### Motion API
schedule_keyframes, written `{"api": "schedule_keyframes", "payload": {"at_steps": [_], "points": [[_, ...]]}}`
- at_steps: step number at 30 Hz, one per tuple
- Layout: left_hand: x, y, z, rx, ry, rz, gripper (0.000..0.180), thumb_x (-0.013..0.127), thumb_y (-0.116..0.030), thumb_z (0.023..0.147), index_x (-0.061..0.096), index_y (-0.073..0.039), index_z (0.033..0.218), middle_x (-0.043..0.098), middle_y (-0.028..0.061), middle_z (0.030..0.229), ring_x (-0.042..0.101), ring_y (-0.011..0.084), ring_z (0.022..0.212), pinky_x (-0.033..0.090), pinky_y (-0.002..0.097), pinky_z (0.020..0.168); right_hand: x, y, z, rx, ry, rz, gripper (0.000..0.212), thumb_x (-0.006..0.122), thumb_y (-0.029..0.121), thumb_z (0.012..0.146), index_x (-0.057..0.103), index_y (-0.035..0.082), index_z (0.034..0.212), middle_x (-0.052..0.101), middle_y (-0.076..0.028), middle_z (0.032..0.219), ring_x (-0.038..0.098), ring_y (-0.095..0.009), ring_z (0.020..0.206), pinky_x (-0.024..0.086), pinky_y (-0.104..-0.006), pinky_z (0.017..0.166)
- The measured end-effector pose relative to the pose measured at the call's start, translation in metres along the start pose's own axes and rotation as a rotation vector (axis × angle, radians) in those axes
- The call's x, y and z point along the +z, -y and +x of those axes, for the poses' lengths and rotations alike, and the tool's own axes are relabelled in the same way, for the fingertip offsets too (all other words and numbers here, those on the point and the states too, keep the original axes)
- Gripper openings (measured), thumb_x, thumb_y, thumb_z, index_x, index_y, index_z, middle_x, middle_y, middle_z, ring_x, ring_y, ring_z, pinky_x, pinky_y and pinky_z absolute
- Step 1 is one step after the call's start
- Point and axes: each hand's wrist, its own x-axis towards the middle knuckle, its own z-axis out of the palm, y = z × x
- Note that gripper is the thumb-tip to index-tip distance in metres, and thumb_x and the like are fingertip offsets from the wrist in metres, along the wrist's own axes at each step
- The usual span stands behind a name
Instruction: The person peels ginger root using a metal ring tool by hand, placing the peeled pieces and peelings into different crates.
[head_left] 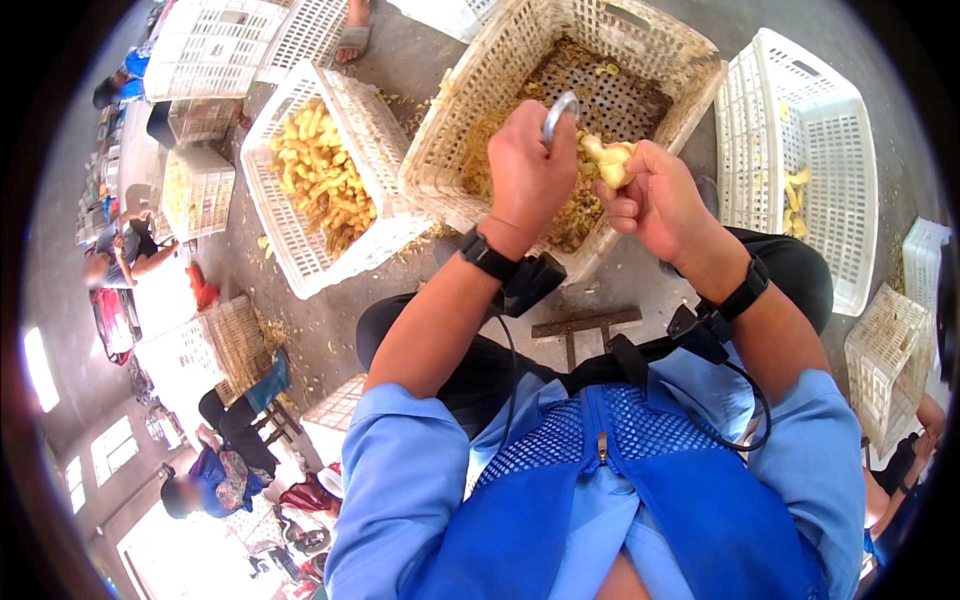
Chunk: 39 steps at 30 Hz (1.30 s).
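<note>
My left hand (532, 170) is closed round a shiny metal tool (560, 115) with a curved edge; the fist hides much of it, so its exact kind does not show. Pinched in the fingers of my right hand (655, 200) is a knobbly piece of ginger (613, 163), pale yellow and looking peeled. The tool and the ginger are close together but apart. Both hands are over a dirty white plastic crate (440, 120), which has brown and yellow peelings (480, 145) along its sides and a perforated bottom.
To the left, a tilted white crate (285, 235) holds many unpeeled ginger roots (320, 170). A white crate (840, 180) on the right contains several pale ginger pieces (795, 200). Between my knees is a small wooden stool (585, 325). Other people sit among crates at far left and right.
</note>
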Motion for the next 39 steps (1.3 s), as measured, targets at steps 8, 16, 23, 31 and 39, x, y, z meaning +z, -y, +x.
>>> {"api": "schedule_keyframes", "payload": {"at_steps": [8,16,23,31,39], "points": [[-0.016,-0.014,0.002,-0.080,0.059,-0.430,0.018,0.068,-0.015,0.091,0.066,0.002,0.095,0.063,0.0139,0.093,0.063,0.0277,0.082,0.051,0.0354,0.073,-0.007,0.007,0.001,0.058,0.091,0.146,0.023,0.043,0.020,0.083,0.049,0.005,0.100,0.053,-0.008,0.079,0.040,-0.013,0.057,0.035,-0.0264,0.050],[-0.013,-0.016,-0.001,0.040,0.099,-0.300,0.015,0.068,-0.010,0.089,0.068,0.002,0.097,0.063,0.0147,0.096,0.064,0.0291,0.085,0.051,0.0363,0.075,-0.009,0.008,0.006,0.101,0.155,0.283,0.021,0.043,0.020,0.083,0.050,0.004,0.094,0.054,-0.010,0.078,0.041,-0.015,0.059,0.038,-0.0272,0.052],[-0.010,-0.019,-0.002,0.025,0.026,-0.192,0.013,0.068,-0.011,0.090,0.065,0.002,0.093,0.062,0.0148,0.082,0.063,0.0311,0.072,0.050,0.0394,0.065,-0.006,0.009,0.009,0.119,0.144,0.361,0.022,0.043,0.020,0.082,0.049,0.003,0.094,0.055,-0.011,0.078,0.041,-0.015,0.058,0.039,-0.0274,0.053],[-0.020,-0.001,0.017,-0.521,-0.062,-0.525,0.020,0.062,-0.018,0.096,0.066,0.002,0.100,0.070,0.0092,0.088,0.066,0.0127,0.071,0.051,0.0283,0.062,-0.003,0.014,0.001,0.013,0.119,0.232,0.025,0.044,0.020,0.083,0.045,0.007,0.103,0.054,-0.009,0.077,0.039,-0.013,0.056,0.037,-0.0276,0.052],[-0.007,-0.027,0.012,-0.256,0.074,-0.701,0.023,0.059,-0.022,0.102,0.061,0.001,0.104,0.065,0.0042,0.084,0.060,0.0076,0.065,0.051,0.0226,0.055,-0.003,0.002,-0.006,-0.362,0.073,-0.290,0.031,0.046,0.018,0.088,0.046,0.007,0.117,0.056,-0.007,0.083,0.046,-0.010,0.059,0.040,-0.0257,0.054]]}}
